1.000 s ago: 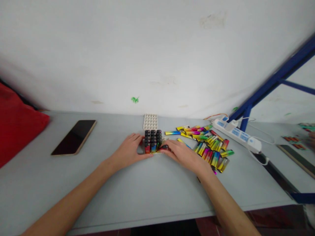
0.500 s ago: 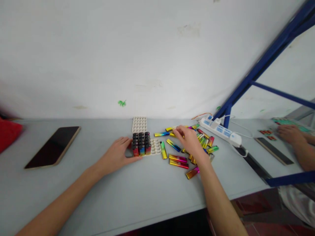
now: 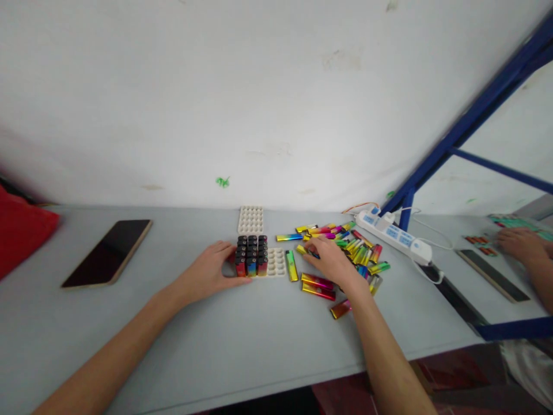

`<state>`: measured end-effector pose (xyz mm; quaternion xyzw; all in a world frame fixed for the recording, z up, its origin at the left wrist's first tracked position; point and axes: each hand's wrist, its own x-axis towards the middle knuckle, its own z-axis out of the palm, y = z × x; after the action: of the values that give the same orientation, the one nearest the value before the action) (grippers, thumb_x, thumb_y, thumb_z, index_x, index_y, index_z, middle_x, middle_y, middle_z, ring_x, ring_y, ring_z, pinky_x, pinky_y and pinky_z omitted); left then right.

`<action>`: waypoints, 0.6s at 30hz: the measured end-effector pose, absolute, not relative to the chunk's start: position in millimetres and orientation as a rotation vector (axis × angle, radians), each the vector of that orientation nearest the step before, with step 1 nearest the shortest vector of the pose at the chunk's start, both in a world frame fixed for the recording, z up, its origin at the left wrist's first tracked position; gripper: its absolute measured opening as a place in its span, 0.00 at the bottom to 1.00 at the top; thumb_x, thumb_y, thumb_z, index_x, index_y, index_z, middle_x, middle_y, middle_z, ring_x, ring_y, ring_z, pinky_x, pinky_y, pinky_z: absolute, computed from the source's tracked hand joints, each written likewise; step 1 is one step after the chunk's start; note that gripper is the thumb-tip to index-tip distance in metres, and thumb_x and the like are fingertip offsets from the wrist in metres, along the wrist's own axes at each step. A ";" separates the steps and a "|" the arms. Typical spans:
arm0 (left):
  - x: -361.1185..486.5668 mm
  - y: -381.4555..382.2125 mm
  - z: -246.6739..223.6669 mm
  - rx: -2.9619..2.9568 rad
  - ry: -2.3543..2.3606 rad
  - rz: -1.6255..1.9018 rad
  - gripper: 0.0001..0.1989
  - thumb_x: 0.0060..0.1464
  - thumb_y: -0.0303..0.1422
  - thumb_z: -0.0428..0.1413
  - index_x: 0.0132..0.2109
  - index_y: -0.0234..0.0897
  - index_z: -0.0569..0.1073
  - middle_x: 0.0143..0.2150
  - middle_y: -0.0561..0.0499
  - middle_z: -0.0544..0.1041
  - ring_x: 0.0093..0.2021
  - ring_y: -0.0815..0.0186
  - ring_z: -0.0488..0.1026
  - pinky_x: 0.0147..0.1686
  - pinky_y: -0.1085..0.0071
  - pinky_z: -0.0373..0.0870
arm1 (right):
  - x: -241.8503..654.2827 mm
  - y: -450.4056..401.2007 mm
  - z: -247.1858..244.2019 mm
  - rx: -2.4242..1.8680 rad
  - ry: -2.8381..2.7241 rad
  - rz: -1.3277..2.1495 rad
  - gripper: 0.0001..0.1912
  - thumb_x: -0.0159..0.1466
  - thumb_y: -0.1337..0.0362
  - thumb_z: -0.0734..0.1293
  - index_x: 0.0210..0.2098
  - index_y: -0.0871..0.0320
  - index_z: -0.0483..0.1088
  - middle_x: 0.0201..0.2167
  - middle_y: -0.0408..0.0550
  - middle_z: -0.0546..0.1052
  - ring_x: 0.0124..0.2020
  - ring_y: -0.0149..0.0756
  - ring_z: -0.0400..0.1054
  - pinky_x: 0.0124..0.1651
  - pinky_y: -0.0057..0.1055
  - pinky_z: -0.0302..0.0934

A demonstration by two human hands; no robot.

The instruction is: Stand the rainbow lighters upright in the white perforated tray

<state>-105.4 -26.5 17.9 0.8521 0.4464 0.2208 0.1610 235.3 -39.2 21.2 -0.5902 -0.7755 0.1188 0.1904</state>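
Observation:
Several black-topped lighter-like pieces point(image 3: 252, 255) stand upright in rows in the left part of a white tray point(image 3: 276, 263); the tray's right-hand holes show bare. My left hand point(image 3: 215, 267) rests at the tray's left side, thumb and fingers spread around the near left corner. To the right, my right hand point(image 3: 330, 259) has its thumb and fingertips closed on a yellow and dark shiny piece point(image 3: 302, 249). Many shiny coloured pieces point(image 3: 355, 251) lie loose under and beyond it. A green and yellow one point(image 3: 291, 266) lies just right of the tray.
Against the wall sits a second white tray point(image 3: 251, 219). A dark tablet-like slab point(image 3: 108, 253) lies at left, near a red item point(image 3: 23, 230). At right are a power strip point(image 3: 393, 234), a blue frame point(image 3: 432, 167) and another person's hand point(image 3: 518, 242).
My right hand has come down and nearer from the pile's far side to the yellow and dark piece. My left hand stays by the tray. The whole view has shifted slightly.

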 end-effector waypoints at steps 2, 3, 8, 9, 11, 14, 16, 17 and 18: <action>-106.3 -26.3 16.3 2.421 1.279 0.632 0.22 0.47 0.54 0.68 0.37 0.42 0.76 0.40 0.45 0.81 0.43 0.49 0.77 0.47 0.51 0.77 | 235.2 -37.3 21.5 -1.591 -2.078 0.381 0.08 0.70 0.63 0.70 0.47 0.59 0.75 0.46 0.55 0.80 0.46 0.44 0.74 0.51 0.40 0.66; -106.9 -26.3 15.5 2.418 1.278 0.635 0.22 0.47 0.54 0.68 0.37 0.43 0.76 0.41 0.45 0.81 0.43 0.48 0.77 0.47 0.51 0.78 | 234.5 -36.5 22.1 -1.548 -2.017 0.421 0.09 0.70 0.63 0.69 0.48 0.59 0.75 0.47 0.56 0.80 0.47 0.44 0.74 0.51 0.41 0.67; -111.0 -28.0 14.3 2.419 1.254 0.626 0.21 0.49 0.53 0.68 0.39 0.43 0.76 0.42 0.44 0.81 0.44 0.49 0.78 0.47 0.51 0.77 | 220.3 -35.6 28.4 -1.307 -1.629 0.758 0.17 0.63 0.54 0.76 0.47 0.57 0.78 0.45 0.53 0.83 0.48 0.45 0.76 0.53 0.42 0.69; -111.5 -28.5 14.9 2.418 1.246 0.626 0.21 0.49 0.53 0.68 0.39 0.43 0.76 0.42 0.44 0.81 0.44 0.49 0.78 0.47 0.51 0.77 | 215.3 -36.1 29.8 -1.255 -1.532 0.863 0.20 0.60 0.52 0.78 0.47 0.57 0.78 0.44 0.52 0.83 0.46 0.44 0.76 0.52 0.41 0.69; -112.0 -29.4 16.8 2.416 1.234 0.625 0.21 0.48 0.53 0.68 0.39 0.43 0.76 0.42 0.44 0.81 0.44 0.49 0.78 0.46 0.51 0.78 | 204.7 -37.6 32.2 -1.161 -1.340 1.063 0.23 0.56 0.50 0.80 0.44 0.56 0.78 0.41 0.50 0.83 0.43 0.42 0.76 0.49 0.38 0.69; -111.6 -30.4 19.9 2.411 1.239 0.620 0.21 0.47 0.53 0.69 0.38 0.44 0.76 0.41 0.44 0.81 0.44 0.49 0.78 0.46 0.51 0.78 | 190.1 -40.6 34.1 -1.098 -1.164 1.235 0.24 0.54 0.47 0.80 0.40 0.55 0.77 0.39 0.48 0.81 0.40 0.39 0.74 0.44 0.34 0.68; -111.3 -30.6 21.1 2.411 1.245 0.613 0.21 0.48 0.53 0.68 0.37 0.43 0.76 0.41 0.44 0.81 0.42 0.49 0.78 0.45 0.52 0.78 | 182.8 -42.5 33.7 -1.092 -1.168 1.283 0.23 0.57 0.44 0.78 0.39 0.55 0.76 0.37 0.46 0.79 0.38 0.37 0.72 0.41 0.31 0.67; -111.2 -30.5 21.3 2.416 1.246 0.611 0.20 0.48 0.53 0.68 0.37 0.43 0.76 0.40 0.44 0.81 0.42 0.50 0.78 0.44 0.53 0.78 | 180.0 -43.3 33.1 -1.087 -1.192 1.297 0.24 0.58 0.42 0.76 0.39 0.55 0.74 0.36 0.46 0.78 0.38 0.36 0.72 0.40 0.31 0.67; -111.2 -30.3 21.3 2.427 1.248 0.610 0.20 0.48 0.53 0.68 0.37 0.43 0.76 0.39 0.45 0.81 0.41 0.51 0.78 0.44 0.54 0.78 | 177.6 -43.8 32.2 -1.077 -1.220 1.309 0.24 0.60 0.40 0.74 0.39 0.54 0.73 0.35 0.45 0.77 0.37 0.36 0.71 0.39 0.31 0.67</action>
<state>-111.2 -30.3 21.3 0.8550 0.4398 0.2148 0.1718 177.6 -43.8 32.2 -0.4457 -0.5052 0.5417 0.5027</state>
